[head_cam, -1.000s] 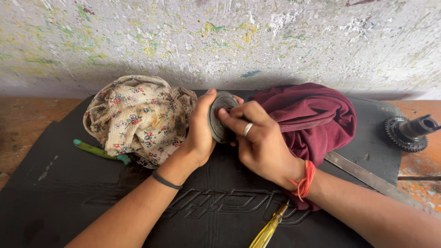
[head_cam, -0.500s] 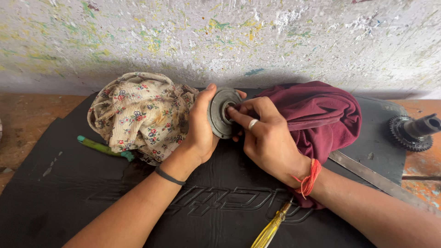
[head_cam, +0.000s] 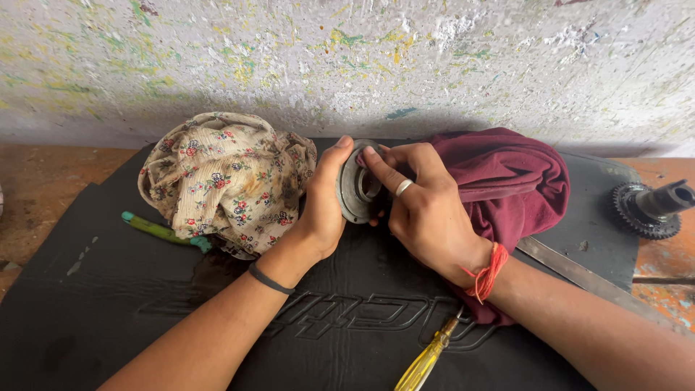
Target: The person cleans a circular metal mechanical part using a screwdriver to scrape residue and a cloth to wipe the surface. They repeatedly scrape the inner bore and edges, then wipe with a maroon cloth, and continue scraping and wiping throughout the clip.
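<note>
Between the two hands, a round grey metal flange is held on edge above the black mat.
The left hand cups its rim, fingers closed round it; the right hand presses maroon cloth into the bore with its fingertips. For a good wipe, I'd keep the rim steady and work the cloth round the recess.

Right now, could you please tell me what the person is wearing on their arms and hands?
Both forearms are bare, with no sleeves and no gloves. The left hand has a thin black band around its wrist. The right hand wears a silver ring on one finger and a red-orange thread, knotted with loose ends, around its wrist.
</note>
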